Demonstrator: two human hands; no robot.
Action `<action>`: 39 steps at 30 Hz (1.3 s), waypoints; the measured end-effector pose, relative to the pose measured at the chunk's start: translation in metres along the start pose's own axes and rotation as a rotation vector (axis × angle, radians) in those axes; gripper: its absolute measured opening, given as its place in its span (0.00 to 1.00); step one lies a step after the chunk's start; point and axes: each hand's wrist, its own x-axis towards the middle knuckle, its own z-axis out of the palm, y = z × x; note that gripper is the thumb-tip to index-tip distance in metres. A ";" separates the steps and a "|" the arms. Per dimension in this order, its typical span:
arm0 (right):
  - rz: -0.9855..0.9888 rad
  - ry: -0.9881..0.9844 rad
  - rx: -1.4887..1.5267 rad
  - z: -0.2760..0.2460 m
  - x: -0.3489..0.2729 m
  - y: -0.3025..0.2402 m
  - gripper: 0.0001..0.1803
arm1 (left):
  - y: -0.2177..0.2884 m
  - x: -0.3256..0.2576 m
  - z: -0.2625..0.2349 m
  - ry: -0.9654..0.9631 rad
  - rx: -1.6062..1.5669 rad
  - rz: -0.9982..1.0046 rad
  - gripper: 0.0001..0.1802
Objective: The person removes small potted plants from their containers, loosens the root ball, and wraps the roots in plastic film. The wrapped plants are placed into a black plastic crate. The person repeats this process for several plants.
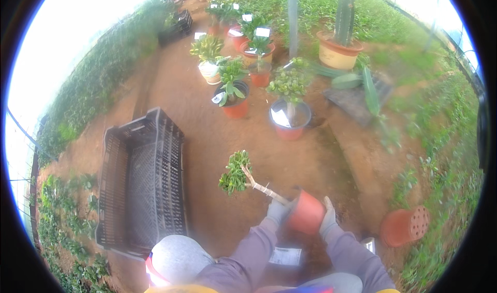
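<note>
A potted succulent [306,213] in a reddish plastic pot is tipped on its side between my hands. Its bare, pale stem [261,189] slants to the upper left and ends in a bushy green crown [235,173]. My left hand [278,212], in a pale glove, is closed at the rim side of the pot, by the foot of the stem. On the other side my gloved right hand [328,218] presses against the pot near its base. The soil inside is hidden from view.
Left of me stands a black plastic crate [142,184]. Ahead are several potted plants, among them one in a dark-rimmed pot [290,131]. A red pot [398,227] lies on its side at right. A white paper label [286,256] lies below my hands.
</note>
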 end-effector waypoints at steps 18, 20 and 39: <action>-0.934 -0.171 -1.002 0.105 -0.176 -0.109 0.67 | 0.087 -0.050 0.020 -0.338 -0.630 0.215 0.26; -1.064 -0.137 -1.185 0.116 -0.192 -0.121 0.64 | 0.095 -0.054 0.032 -0.344 -0.660 0.243 0.26; -1.121 0.040 -0.933 0.079 -0.198 -0.136 0.41 | 0.091 -0.045 0.062 -0.362 -0.605 0.199 0.29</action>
